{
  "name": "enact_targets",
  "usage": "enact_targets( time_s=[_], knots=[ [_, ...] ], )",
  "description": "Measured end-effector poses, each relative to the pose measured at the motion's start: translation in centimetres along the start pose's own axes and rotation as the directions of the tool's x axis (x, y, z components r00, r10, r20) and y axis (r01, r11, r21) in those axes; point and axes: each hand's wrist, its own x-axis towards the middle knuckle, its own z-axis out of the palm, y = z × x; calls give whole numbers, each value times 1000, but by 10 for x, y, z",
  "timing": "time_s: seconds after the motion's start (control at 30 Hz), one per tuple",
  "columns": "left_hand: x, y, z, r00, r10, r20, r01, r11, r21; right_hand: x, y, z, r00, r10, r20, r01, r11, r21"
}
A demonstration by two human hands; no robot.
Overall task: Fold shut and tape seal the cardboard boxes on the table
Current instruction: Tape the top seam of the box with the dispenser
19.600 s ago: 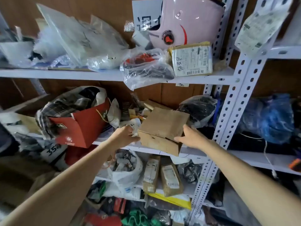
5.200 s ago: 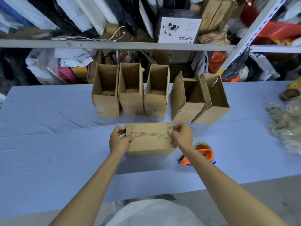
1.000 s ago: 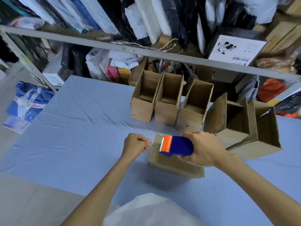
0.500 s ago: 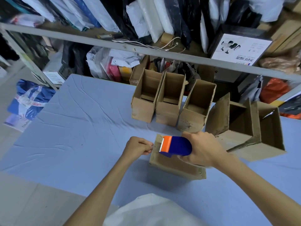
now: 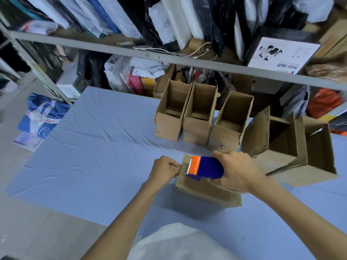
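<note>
- The closed box (image 5: 206, 190) sits on the blue counter (image 5: 93, 147) directly in front of me, its flaps folded down.
- My right hand (image 5: 238, 171) now grips the blue-and-orange tape dispenser (image 5: 204, 168) above the box's top, fingers curled round it. A few seconds ago the dispenser lay on the counter to the right of the box.
- My left hand (image 5: 165, 168) has moved in to the box's left edge, fingers closed in a pinch. I judge it holds the tape end there, though the tape itself is too faint to see.
- So folding looks finished and sealing is starting, probably with a pull to the right.
- Five open boxes (image 5: 169, 128) wait behind the box, untaped.
</note>
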Motion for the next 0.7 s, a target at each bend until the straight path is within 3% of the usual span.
enact_targets(
  time_s=[0.3, 0.43, 0.53, 0.7],
  knots=[
    [5, -7, 2, 1000, -11, 19, 9, 995, 98, 0, 0, 3, 1000, -5, -10, 5, 1000, -4],
    [4, -7, 5, 997, -47, -61, 56, 986, 155, 1, 1, 4, 1000, 3, -18, -3, 1000, -9],
    [3, -11, 8, 986, -84, -147, 96, 992, 77, 2, 1, 5, 1000, 2, -20, -2, 1000, -14],
    [-8, -8, 15, 978, -14, -207, -5, 996, -88, 2, 1, 6, 1000, -6, -30, 6, 1000, -18]
  ],
)
